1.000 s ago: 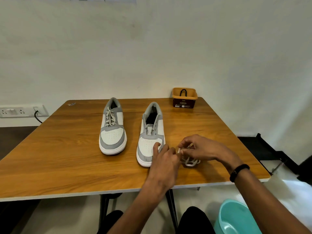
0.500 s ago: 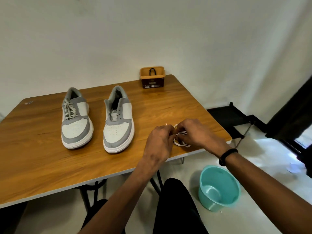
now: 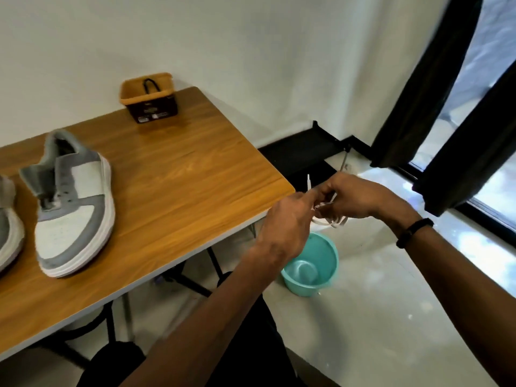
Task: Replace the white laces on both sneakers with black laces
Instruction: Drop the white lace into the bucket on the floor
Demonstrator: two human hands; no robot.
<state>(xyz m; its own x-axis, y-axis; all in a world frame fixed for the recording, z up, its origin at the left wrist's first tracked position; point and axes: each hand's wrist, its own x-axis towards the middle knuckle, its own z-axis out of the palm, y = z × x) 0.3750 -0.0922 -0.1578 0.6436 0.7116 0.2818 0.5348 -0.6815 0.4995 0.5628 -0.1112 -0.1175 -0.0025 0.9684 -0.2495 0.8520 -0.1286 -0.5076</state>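
Observation:
Both of my hands hold a bundled white lace point(image 3: 332, 220) in the air, past the table's right corner and above a teal bucket point(image 3: 311, 265) on the floor. My left hand point(image 3: 287, 222) pinches the bundle from the left; my right hand point(image 3: 353, 198) curls round it, one lace tip sticking up. On the wooden table point(image 3: 181, 174) stands a grey-and-white sneaker point(image 3: 74, 202) with no lace in its eyelets. The other sneaker point(image 3: 8, 227) is cut off by the left edge. An orange basket point(image 3: 148, 97) at the table's far edge holds a black lace point(image 3: 150, 85).
A black folding stand point(image 3: 304, 152) sits on the floor by the wall behind the table corner. Dark curtains point(image 3: 446, 107) hang at a window on the right. My knees are under the table's front edge.
My hands have lifted the white lace bundle off the table and carried it right, out over the teal bucket. My view has swung right, so the left sneaker is nearly out of frame.

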